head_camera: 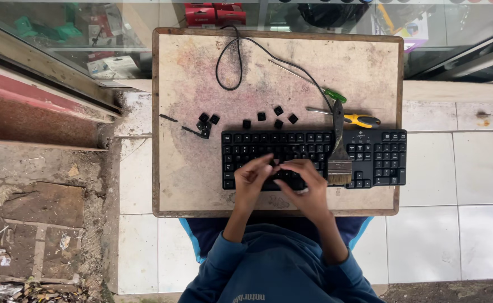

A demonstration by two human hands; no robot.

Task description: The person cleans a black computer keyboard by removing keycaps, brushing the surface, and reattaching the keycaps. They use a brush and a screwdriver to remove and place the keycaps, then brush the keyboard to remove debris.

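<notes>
Blue sleeves (pixel 280 269) — nearest the camera, filling the bottom centre, the forearms reaching up onto the board.

Wooden board (pixel 184 179) — worn, stained, lying across the person's lap and bearing everything listed below; pale floor tiles (pixel 454 224) are showing to either side of it.

Black keyboard (pixel 313 159) — lying flat on the near half of the board, parallel to its front edge, with its cable (pixel 236 62) looping up toward the far edge. Both hands are working over its lower middle rows.

Paintbrush (pixel 339 154) — resting across the right part of the keyboard, bristles toward the person, dark handle pointing away.

Left hand (pixel 253 180) — hovering over the keys, fingers curled and pinching inward toward the other hand; whether it is gripping anything cannot be told.

Right hand (pixel 305 182) — lying just beside the left, fingertips meeting it over the keys, fingers bent and narrow; what, if anything, is sitting between them is hidden.

Screwdriver, yellow handle (pixel 361 120) — lying just beyond the keyboard's far edge, right of centre.

Screwdriver, green handle (pixel 334 95) — lying a little farther back, its long shaft angling left.

Loose black keycaps (pixel 278 116) — sitting scattered in a row just beyond the keyboard, a small cluster at the left end.
</notes>
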